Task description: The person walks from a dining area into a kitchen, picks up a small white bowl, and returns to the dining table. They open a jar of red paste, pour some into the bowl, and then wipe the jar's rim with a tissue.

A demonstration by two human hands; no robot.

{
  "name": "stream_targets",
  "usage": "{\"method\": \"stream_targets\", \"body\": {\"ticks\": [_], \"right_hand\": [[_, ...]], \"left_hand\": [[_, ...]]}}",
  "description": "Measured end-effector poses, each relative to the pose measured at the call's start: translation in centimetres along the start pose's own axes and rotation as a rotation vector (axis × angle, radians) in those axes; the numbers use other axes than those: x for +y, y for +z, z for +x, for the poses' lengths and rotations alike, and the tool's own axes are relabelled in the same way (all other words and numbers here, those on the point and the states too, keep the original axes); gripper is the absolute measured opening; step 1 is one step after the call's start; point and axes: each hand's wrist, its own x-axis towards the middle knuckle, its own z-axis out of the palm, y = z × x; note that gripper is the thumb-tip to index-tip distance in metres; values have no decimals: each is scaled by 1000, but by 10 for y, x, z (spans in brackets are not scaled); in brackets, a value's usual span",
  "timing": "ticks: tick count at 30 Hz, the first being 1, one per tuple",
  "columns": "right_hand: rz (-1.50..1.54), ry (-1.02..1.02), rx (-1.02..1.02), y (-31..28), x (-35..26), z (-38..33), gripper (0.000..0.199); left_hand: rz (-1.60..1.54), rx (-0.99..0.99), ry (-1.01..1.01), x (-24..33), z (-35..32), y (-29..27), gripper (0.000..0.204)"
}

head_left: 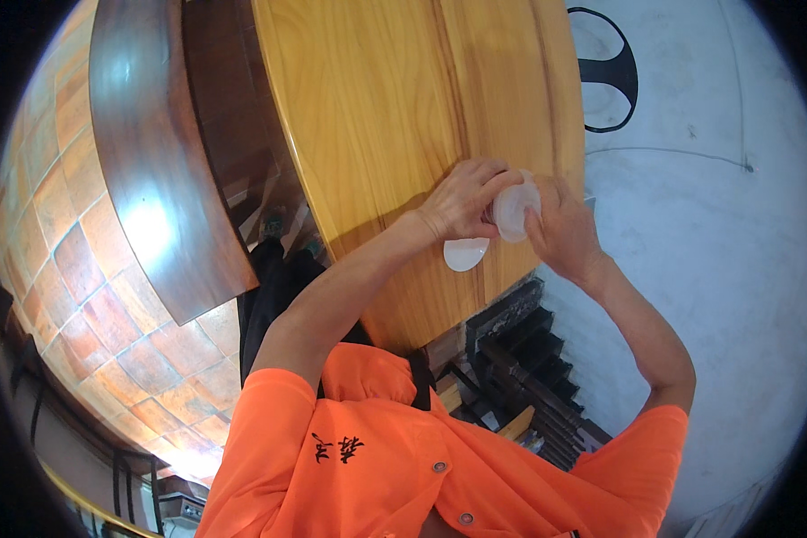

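Above the wooden table [377, 117], both my hands are closed around a translucent whitish plastic cup [513, 215]. My left hand [464, 197] holds it from the left side, fingers and thumb bent over it. My right hand [567, 231] wraps its right side, with the thumb on the near part. Whether the cup's round end facing up is its mouth or its base, I cannot tell. Just below my left hand lies a flat white disc [464, 255], like a round lid, partly hidden by that hand.
A dark wooden bench [143, 179] runs along the table's left side, over a tiled floor [108, 332]. To the right is a pale wall [690, 269] with a black oval-framed object [626, 72] beside the table edge. Dark stair-like shapes [529, 350] show beyond the table's near end.
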Motion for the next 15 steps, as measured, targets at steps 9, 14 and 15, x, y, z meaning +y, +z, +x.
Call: {"method": "stream_targets", "body": {"ticks": [9,14,15], "right_hand": [[-47,-136,-128,-8,-6,3,68],[-96,-239,-140,-3,4,3,69],[-105,-273,-115,-1,6,3,69]], "left_hand": [[-60,-14,-100,6,0,-3,97],[-5,18,-67,5,-1,0,97],[-1,22,-64,4,-1,2,96]]}}
